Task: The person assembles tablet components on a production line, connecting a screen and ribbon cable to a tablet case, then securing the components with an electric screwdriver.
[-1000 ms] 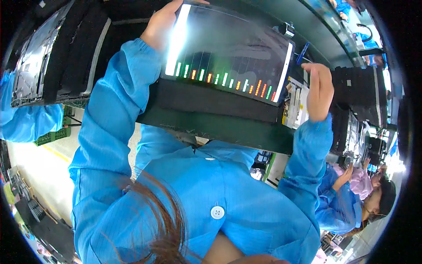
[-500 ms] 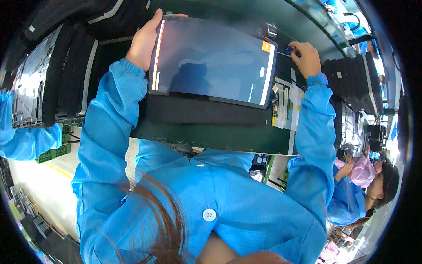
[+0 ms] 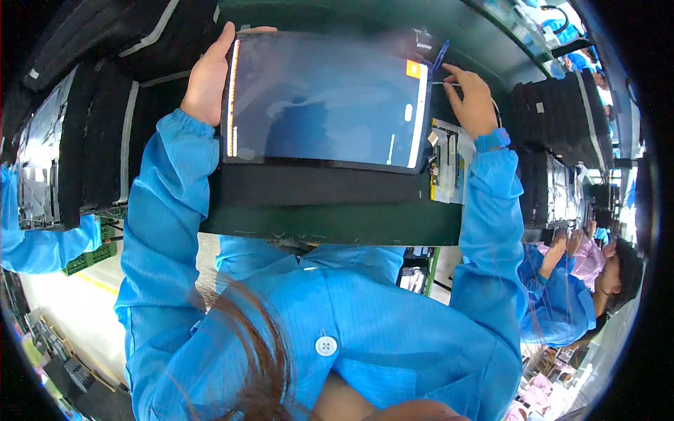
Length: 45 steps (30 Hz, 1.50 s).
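Black rectangular tablet [image 3: 324,102], gripped upper left by left hand [image 3: 208,83], was apparently advanced from bars to blue; pinch by right hand [image 3: 473,99] was unclear.

left fingers [image 3: 258,29] part-hidden, screen marks [image 3: 234,98] illegible

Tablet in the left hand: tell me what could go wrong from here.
The tablet might slip or tip: only the left hand clearly grips it, at its left edge. Its screen might get scratched: a blue pen-like object shows close to its upper right corner. The yellow-edged part might get knocked: in view, it lies between the tablet and the right sleeve.
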Motion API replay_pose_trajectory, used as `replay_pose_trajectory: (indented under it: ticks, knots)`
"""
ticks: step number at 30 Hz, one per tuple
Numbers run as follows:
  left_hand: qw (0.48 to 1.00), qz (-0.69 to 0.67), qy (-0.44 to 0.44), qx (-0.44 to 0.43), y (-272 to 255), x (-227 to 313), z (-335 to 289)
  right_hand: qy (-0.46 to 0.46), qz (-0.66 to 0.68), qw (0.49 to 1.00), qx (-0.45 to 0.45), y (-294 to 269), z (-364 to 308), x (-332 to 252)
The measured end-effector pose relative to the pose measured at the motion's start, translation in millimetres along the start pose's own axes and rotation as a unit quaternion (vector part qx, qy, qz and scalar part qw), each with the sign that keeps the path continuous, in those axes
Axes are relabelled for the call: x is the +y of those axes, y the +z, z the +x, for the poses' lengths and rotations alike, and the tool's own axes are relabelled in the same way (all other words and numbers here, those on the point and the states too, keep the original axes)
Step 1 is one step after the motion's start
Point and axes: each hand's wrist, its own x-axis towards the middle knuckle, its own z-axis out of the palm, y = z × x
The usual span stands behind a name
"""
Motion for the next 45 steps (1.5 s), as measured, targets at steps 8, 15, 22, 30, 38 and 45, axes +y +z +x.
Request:
replay_pose_trajectory:
  ticks: [8,15,22,30,38,45]
  knots:
    - [0.999,-0.028,-0.023,-0.026,11,6,-2,-0.111,0.095,0.989,-0.004,12,7,-13]
    - [0.999,0.031,-0.012,0.039,20,6,-6,0.067,0.350,0.934,-0.032,-26,-32,-29]
    - [0.993,-0.027,0.000,-0.111,4,8,-4,0.055,0.365,0.926,-0.078,-35,-42,-44]
    - [0.998,-0.013,-0.010,-0.065,9,8,-6,0.028,0.420,0.902,-0.096,-24,-45,-40]
    - [0.995,-0.042,-0.014,-0.093,7,10,-8,0.038,0.381,0.920,-0.088,-31,-45,-42]
    - [0.990,0.001,-0.008,-0.138,9,9,-7,0.044,0.389,0.917,-0.077,-29,-44,-39]
